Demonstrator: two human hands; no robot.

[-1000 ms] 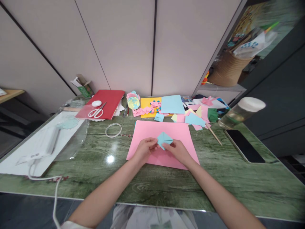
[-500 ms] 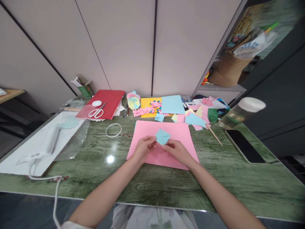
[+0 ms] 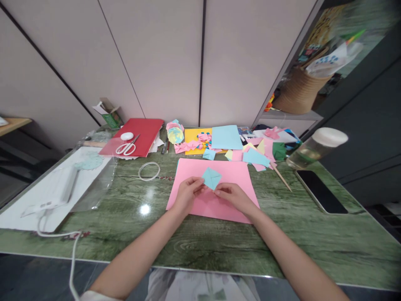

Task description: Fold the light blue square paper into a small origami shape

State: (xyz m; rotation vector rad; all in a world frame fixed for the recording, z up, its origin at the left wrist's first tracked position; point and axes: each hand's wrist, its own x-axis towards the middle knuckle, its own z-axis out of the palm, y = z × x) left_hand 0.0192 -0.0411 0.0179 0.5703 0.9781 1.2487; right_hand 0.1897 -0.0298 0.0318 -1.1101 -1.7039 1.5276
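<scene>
A small folded light-blue paper square point(image 3: 212, 178) is held up diamond-wise over a pink paper sheet point(image 3: 232, 207), with crease lines crossing its face. My left hand point(image 3: 189, 192) pinches its left corner between thumb and fingers. At the lower corner, the bent fingers of my right hand point(image 3: 231, 195) close on the paper's edge. Some fingertips are hidden behind the square. Beneath the pink sheet, a sliver of blue paper shows at its upper left edge.
Along the back lie a red folder point(image 3: 142, 131), white-handled scissors point(image 3: 125, 148), a light-blue sheet point(image 3: 227, 137) and coloured paper scraps point(image 3: 255, 157). At the right are a pointed wooden stick point(image 3: 282, 177), a phone point(image 3: 321, 192) and a clear bottle point(image 3: 308, 152). A white cable point(image 3: 74, 259) hangs over the left front edge.
The folded blue paper has turned slightly and shifted a little left. Both hands keep nearly the same place, and everything else on the table stays put.
</scene>
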